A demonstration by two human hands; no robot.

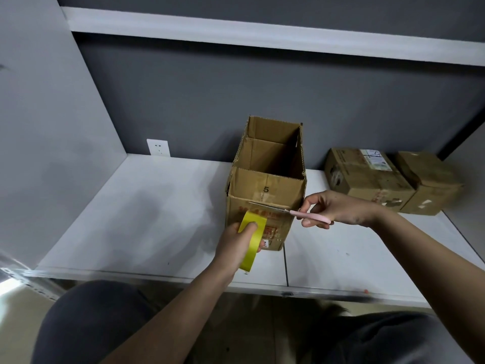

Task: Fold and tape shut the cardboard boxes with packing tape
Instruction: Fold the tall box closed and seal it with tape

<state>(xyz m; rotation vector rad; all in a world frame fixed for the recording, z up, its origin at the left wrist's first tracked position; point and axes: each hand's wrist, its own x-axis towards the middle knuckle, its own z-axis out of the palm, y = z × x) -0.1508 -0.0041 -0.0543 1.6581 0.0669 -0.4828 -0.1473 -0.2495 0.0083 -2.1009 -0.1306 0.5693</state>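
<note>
Head view. An open cardboard box (265,185) stands upright on the white table (147,206), near the middle and toward the front edge. Its top flaps stand up, the inside is visible, and a "5" is printed on the near flap. Red print runs across the near face.

The left hand (237,245) grips a roll of yellow tape (251,240), thumb curled over the outer band and fingers wrapped behind it. The roll is held against the lower near face of the box, left of centre.

The right hand (333,208) holds a pair of scissors (288,212) by the pink handles, fingers curled about them. The metal blades point left, lying across the near face of the box just above the roll. Whether the blades touch the cardboard or a strip of tape cannot be told.

Two closed cardboard boxes sit at the back right of the table, touching each other: the nearer box (367,174) bears a white label on top, and the far box (430,182) lies tilted against it. They are well apart from the open box.

A white wall socket (158,147) is set in the grey back wall, left of the open box. A white shelf (262,35) runs overhead.
</note>
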